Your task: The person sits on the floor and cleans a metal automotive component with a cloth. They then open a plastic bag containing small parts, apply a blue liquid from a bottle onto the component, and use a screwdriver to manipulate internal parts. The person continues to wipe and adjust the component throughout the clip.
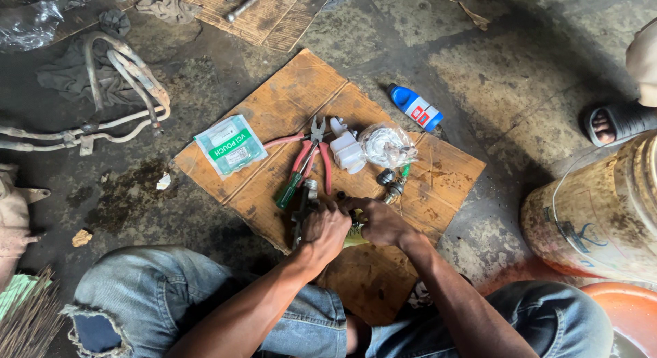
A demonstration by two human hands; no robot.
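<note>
Cardboard sheet (274,112) — floor, frame centre. Barrel (602,214) at 3 o'clock. Pliers (311,153) and pouch (230,144) toward 11 o'clock of the hands. Left hand (325,228) closed on a dark metal part (301,211); right hand (380,221) gripping the same piece — on the cardboard's near edge.

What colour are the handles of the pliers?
The pliers have pinkish-red handles, seen in the head view.

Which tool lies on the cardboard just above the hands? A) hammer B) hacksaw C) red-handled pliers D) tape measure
C: red-handled pliers lie on the cardboard sheet beside a green-handled screwdriver, just beyond the left hand and right hand.
</note>
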